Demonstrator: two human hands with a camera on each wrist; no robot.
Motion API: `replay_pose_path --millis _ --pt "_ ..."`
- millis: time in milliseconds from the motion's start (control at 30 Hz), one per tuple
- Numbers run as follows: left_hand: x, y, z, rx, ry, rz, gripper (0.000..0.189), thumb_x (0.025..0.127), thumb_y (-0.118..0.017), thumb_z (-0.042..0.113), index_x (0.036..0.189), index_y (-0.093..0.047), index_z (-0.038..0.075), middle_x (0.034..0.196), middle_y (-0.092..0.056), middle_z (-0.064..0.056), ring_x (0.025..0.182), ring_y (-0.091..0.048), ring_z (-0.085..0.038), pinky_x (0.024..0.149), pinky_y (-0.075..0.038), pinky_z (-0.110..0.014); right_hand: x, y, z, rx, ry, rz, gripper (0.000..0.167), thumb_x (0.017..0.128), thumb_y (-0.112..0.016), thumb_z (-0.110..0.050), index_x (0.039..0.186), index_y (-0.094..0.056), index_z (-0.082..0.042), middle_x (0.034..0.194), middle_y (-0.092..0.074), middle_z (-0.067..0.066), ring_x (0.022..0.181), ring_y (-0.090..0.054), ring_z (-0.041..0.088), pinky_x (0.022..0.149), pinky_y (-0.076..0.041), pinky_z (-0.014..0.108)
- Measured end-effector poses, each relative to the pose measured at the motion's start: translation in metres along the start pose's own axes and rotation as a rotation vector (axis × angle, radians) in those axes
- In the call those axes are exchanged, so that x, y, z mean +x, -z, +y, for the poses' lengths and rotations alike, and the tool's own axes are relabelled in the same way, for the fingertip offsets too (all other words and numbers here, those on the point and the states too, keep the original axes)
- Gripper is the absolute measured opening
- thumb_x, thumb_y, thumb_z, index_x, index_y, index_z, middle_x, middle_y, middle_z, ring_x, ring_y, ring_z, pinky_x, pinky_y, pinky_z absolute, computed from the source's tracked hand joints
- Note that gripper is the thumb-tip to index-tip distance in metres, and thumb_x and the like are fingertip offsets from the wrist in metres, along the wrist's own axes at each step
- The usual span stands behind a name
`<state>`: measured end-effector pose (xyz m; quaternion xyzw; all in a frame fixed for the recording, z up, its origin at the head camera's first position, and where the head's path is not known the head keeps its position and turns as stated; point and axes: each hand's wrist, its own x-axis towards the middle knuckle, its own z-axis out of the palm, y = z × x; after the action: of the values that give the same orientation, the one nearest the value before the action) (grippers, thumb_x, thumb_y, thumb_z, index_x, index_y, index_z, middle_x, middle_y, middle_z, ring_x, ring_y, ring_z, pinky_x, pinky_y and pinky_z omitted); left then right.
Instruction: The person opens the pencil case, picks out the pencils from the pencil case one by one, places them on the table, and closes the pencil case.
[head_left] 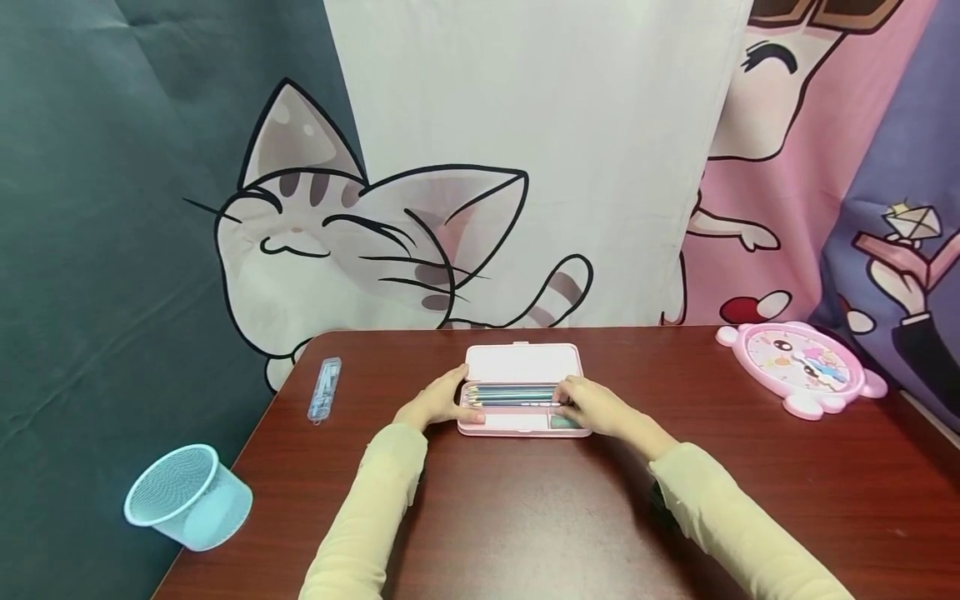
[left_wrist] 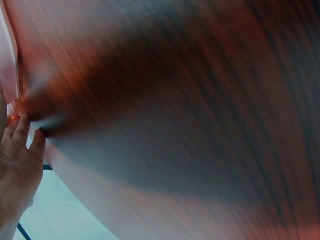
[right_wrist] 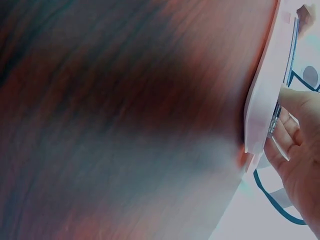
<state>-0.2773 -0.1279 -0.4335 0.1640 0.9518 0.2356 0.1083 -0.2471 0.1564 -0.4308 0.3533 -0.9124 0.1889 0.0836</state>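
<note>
An opened pink pencil case (head_left: pixel 525 434) lies on the table, its lid folded back. Several pencils (head_left: pixel 510 395) lie side by side in its upper compartment, points to the left. My left hand (head_left: pixel 435 402) grips the case at its left end, thumb over the front corner and fingers along the side. With curled fingers my right hand (head_left: pixel 596 406) pinches at the right ends of the pencils. In the right wrist view the thumb and fingers of the right hand (right_wrist: pixel 300 145) are at the pencil ends (right_wrist: pixel 273 120). A greenish block (head_left: pixel 564 422) sits in the case's lower right compartment.
A clear slim box (head_left: pixel 325 390) lies at the table's back left. A light blue mesh pen holder (head_left: pixel 213 508) tilts at the left edge. The pink clock (head_left: pixel 806 367) lies at the back right. A printed curtain (head_left: pixel 540 150) hangs behind the brown table (head_left: pixel 525 517).
</note>
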Motion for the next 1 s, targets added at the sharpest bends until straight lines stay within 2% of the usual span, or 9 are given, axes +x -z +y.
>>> replay_pose_path --millis 233,400,700,833,1000 --pt "0.001 -0.001 0.000 -0.015 -0.005 0.014 0.099 0.068 -0.079 0.039 0.144 -0.025 0.003 0.148 -0.031 -0.013 0.137 -0.030 -0.025 0.112 -0.026 -0.040 -0.001 0.004 0.008 0.086 -0.023 -0.001 0.007 0.081 -0.065 -0.002 0.085 -0.060 -0.004 0.082 -0.058 0.003 0.079 -0.058 0.016 0.072 -0.050 0.032" --pt "0.001 -0.001 0.000 -0.029 -0.003 0.005 0.099 0.069 -0.078 0.039 0.144 -0.024 0.003 0.148 -0.030 -0.013 0.137 -0.029 -0.026 0.112 -0.026 -0.040 -0.010 0.017 0.024 0.056 0.022 0.080 0.009 0.079 -0.065 0.002 0.086 -0.062 -0.002 0.081 -0.060 0.005 0.080 -0.062 0.021 0.074 -0.051 0.035" --pt "-0.001 0.002 0.001 -0.039 0.009 -0.007 0.099 0.069 -0.078 0.038 0.144 -0.023 0.003 0.149 -0.028 -0.013 0.138 -0.027 -0.026 0.112 -0.025 -0.040 -0.042 0.038 0.066 -0.015 0.050 0.210 0.016 0.073 -0.068 0.008 0.080 -0.060 -0.005 0.074 -0.056 0.001 0.070 -0.056 0.016 0.066 -0.048 0.033" --pt "-0.002 0.003 0.001 -0.040 -0.001 -0.013 0.099 0.070 -0.078 0.038 0.144 -0.023 0.002 0.149 -0.028 -0.014 0.137 -0.027 -0.026 0.112 -0.025 -0.040 -0.057 0.047 0.085 -0.046 0.029 0.242 0.016 0.071 -0.068 0.008 0.079 -0.060 -0.004 0.072 -0.056 0.001 0.068 -0.056 0.018 0.064 -0.047 0.034" --pt "-0.002 0.004 0.004 -0.056 -0.008 -0.021 0.100 0.069 -0.078 0.036 0.144 -0.022 0.002 0.149 -0.028 -0.013 0.137 -0.027 -0.026 0.112 -0.024 -0.040 -0.072 0.056 0.108 -0.057 -0.061 0.261 0.015 0.072 -0.068 0.007 0.078 -0.061 -0.003 0.070 -0.054 0.003 0.066 -0.052 0.019 0.062 -0.045 0.034"
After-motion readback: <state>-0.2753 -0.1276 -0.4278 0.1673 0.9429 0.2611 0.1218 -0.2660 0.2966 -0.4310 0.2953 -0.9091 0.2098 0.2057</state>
